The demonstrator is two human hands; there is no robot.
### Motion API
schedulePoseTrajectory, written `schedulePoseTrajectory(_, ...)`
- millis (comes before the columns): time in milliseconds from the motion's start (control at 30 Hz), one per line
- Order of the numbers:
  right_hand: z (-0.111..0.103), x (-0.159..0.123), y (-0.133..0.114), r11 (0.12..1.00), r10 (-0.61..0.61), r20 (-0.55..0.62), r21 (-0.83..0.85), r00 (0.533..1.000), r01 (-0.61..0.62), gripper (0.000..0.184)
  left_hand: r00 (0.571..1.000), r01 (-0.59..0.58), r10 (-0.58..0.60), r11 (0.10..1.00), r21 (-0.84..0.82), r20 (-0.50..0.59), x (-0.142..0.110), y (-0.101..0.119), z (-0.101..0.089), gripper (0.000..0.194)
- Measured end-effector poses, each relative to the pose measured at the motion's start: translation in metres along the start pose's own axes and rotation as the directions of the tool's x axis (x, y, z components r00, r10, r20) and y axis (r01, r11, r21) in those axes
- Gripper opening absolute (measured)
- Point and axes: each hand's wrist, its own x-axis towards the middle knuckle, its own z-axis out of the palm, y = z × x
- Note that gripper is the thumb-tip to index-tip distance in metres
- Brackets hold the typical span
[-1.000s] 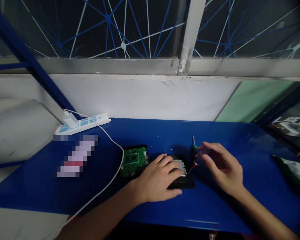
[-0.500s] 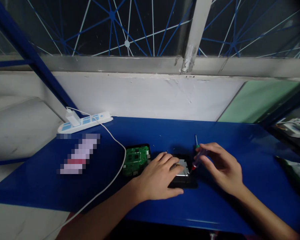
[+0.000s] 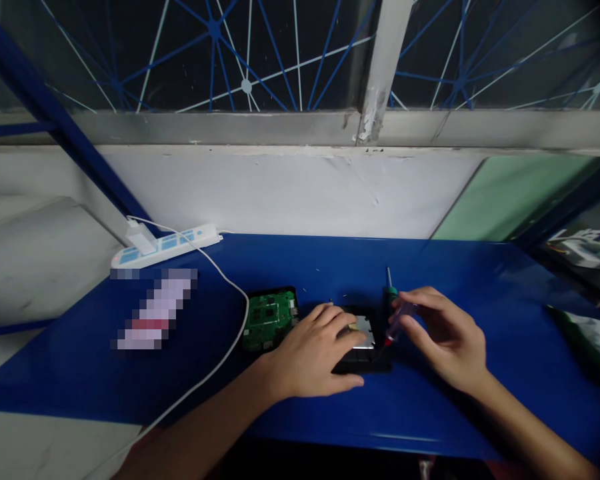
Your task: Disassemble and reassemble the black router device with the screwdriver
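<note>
My left hand [image 3: 313, 350] lies palm down with spread fingers over a black plastic case [image 3: 363, 363], covering much of it. Inside the case a silver metal plate [image 3: 365, 333] shows past the fingers. My right hand [image 3: 447, 337] pinches the clear purplish handle of a screwdriver [image 3: 400, 323] with a red collar. It slants down to the left, its tip at the case's right side; contact is hard to make out. Left of the case, a green circuit board [image 3: 269, 313] sits in a black shell, partly behind my left hand. A green-handled screwdriver [image 3: 390, 290] lies just behind my right fingers.
Tiny screws or pins [image 3: 317, 270] are scattered behind the case. A white cable [image 3: 225, 357] runs across the blue table [image 3: 190, 380] from a power strip [image 3: 167, 247]. A blurred-out pinkish item [image 3: 157, 310] lies left; a green-and-silver bag [image 3: 587, 343] lies right.
The view has shifted a little. My left hand stays on the case, and my right hand still holds the screwdriver, its tip now slightly farther from the silver plate's corner.
</note>
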Motion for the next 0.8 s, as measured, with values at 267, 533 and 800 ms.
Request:
schedulePoseTrajectory(267,0.0019,0.0022,0.0001,0.994,-0.063,0.023,-0.086,0.998,0.065,0.047,1.000,-0.006,0.006,1.000,-0.004,-0.002,-0.0001,-0.0005,0.0003,0.055)
schedulePoseTrajectory(533,-0.0005,0.0042,0.0014,0.999,0.022,-0.117,-0.029,0.993,-0.026,0.041,0.999,-0.015,0.015,1.000,0.008,-0.042,0.0003,0.0010,0.0011,0.052)
schedulePoseTrajectory(800,0.0014,0.0089,0.0065,0.996,0.084,-0.200,-0.019,0.976,-0.090,0.033,0.998,-0.003,0.003,1.000,-0.004,-0.064,0.0012,0.0023,0.0029,0.046)
